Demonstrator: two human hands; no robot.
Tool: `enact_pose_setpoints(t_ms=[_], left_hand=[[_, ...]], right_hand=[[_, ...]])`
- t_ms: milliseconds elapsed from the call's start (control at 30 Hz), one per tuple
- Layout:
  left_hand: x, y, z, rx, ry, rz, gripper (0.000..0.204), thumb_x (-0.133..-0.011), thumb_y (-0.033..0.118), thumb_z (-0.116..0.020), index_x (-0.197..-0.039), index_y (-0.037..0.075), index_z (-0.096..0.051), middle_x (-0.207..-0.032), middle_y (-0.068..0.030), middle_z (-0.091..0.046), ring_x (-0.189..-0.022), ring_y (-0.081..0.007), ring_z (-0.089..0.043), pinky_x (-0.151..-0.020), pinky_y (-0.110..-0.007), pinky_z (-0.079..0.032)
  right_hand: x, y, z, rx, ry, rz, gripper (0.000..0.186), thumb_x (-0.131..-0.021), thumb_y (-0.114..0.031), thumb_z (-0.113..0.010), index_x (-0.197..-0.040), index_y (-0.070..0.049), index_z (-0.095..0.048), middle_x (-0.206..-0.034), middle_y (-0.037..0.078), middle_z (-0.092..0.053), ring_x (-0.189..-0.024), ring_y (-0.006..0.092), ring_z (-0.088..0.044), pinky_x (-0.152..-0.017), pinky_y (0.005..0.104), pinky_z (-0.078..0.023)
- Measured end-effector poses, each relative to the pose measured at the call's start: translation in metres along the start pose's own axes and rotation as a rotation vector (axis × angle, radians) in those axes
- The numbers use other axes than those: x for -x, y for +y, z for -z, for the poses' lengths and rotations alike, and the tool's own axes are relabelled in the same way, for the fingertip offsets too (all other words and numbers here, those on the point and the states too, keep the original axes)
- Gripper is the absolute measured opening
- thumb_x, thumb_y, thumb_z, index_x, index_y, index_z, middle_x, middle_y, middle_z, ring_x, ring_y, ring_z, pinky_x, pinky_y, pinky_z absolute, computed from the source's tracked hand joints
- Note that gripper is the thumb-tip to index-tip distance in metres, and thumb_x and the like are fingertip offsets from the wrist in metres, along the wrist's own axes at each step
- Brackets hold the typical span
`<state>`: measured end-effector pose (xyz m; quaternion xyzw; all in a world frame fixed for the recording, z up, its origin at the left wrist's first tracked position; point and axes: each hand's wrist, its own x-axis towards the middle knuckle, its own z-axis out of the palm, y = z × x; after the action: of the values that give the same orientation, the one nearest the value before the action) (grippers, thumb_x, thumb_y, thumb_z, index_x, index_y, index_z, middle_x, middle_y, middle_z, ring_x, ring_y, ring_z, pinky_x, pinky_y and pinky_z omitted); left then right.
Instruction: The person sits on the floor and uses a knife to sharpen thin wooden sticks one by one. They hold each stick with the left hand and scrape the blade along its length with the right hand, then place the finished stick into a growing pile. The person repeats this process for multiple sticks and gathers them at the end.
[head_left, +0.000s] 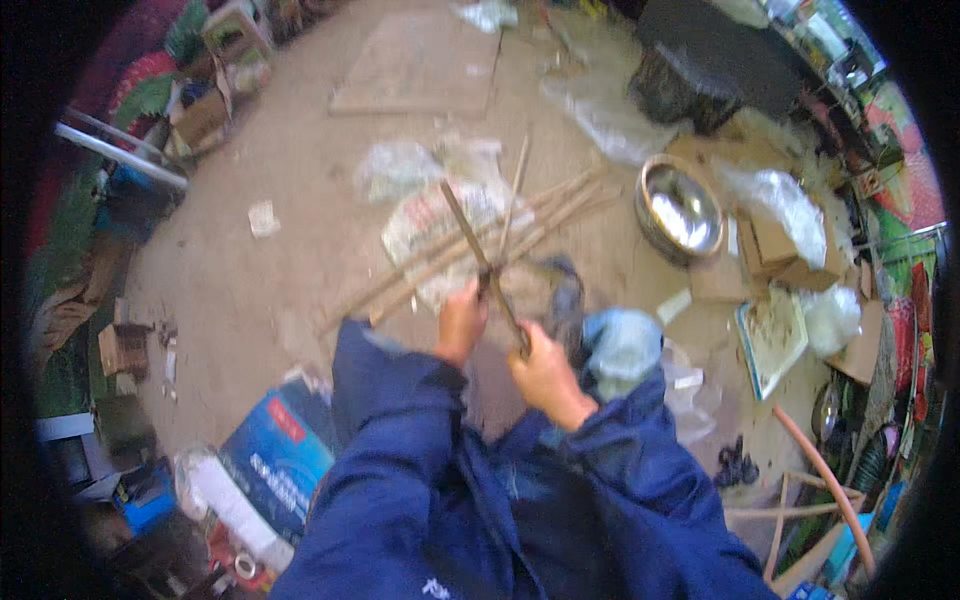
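A long, thin wooden stick (463, 219) slants across in front of me, its lower end in my right hand (547, 376), whose fingers are wrapped round it. Close beside the stick's middle, my left hand (461, 322) is closed on something small and dark that I cannot make out. A second, paler stick (516, 192) appears to cross behind the first near my left hand. Beneath them, several long wooden strips (560, 218) lie in a loose bundle on the floor, partly over a whitish printed plastic sack (420, 225).
A shiny metal basin (681, 207) stands to the right, with cardboard boxes (780, 245) and clear plastic beyond. A flat board (415, 85) lies at the far side. Near my left is a blue printed sack (278, 455); an orange-brown pole (822, 478) leans at lower right.
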<state>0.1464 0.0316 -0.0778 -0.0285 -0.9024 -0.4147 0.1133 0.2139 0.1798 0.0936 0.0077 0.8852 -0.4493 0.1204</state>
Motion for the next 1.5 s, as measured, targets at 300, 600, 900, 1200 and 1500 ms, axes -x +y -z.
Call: enact_pose_setpoints(t_ms=[300, 600, 900, 1200, 1500], left_hand=[[-0.002, -0.012, 0.001, -0.025, -0.029, -0.036, 0.009, -0.09, 0.015, -0.064, -0.094, 0.008, -0.065, -0.084, -0.02, -0.065, -0.08, -0.0418, -0.065, -0.067, -0.05, -0.051], [-0.005, -0.032, 0.005, 0.197, -0.376, -0.037, 0.026, -0.092, 0.028, -0.069, -0.1, 0.003, -0.067, -0.09, -0.0218, -0.066, -0.082, -0.0401, -0.063, -0.072, -0.043, -0.049], [-0.005, 0.025, 0.029, 0.306, -0.391, -0.077, 0.024, -0.097, 0.023, -0.063, -0.092, -0.001, -0.062, -0.078, -0.0229, -0.057, -0.067, -0.0376, -0.053, -0.064, -0.043, -0.045], [-0.003, 0.04, 0.032, 0.495, -0.276, 0.107, 0.022, -0.097, 0.023, -0.066, -0.094, 0.001, -0.063, -0.071, -0.0155, -0.059, -0.062, -0.0262, -0.054, -0.061, -0.037, -0.046], [-0.008, 0.025, 0.023, 0.489, -0.14, -0.045, 0.018, -0.092, 0.018, -0.069, -0.101, 0.003, -0.066, -0.084, -0.0185, -0.065, -0.078, -0.0338, -0.067, -0.069, -0.04, -0.051]], right_hand=[[-0.013, 0.028, -0.019, -0.028, -0.012, -0.032, 0.05, -0.083, -0.011, -0.063, -0.132, -0.005, -0.056, -0.105, 0.03, -0.067, -0.105, 0.0435, -0.065, -0.089, 0.0433, -0.053], [0.0, 0.041, 0.043, -0.647, -0.311, -0.397, 0.031, -0.09, -0.015, -0.064, -0.115, 0.001, -0.058, -0.06, 0.002, -0.051, -0.042, 0.0118, -0.046, -0.038, 0.0293, -0.04], [0.003, 0.041, 0.07, -0.671, -0.152, -0.354, 0.016, -0.091, -0.013, -0.062, -0.102, -0.005, -0.052, -0.062, 0.001, -0.05, -0.041, 0.0112, -0.046, -0.037, 0.0303, -0.04], [-0.001, -0.025, 0.05, -0.517, -0.095, -0.248, 0.034, -0.089, -0.012, -0.065, -0.12, 0.001, -0.057, -0.071, 0.004, -0.06, -0.053, 0.0116, -0.054, -0.047, 0.0311, -0.047], [0.013, -0.031, 0.037, -0.29, -0.069, -0.084, 0.039, -0.087, -0.01, -0.068, -0.122, 0.004, -0.059, -0.077, 0.007, -0.062, -0.073, 0.0133, -0.056, -0.07, 0.0314, -0.051]])
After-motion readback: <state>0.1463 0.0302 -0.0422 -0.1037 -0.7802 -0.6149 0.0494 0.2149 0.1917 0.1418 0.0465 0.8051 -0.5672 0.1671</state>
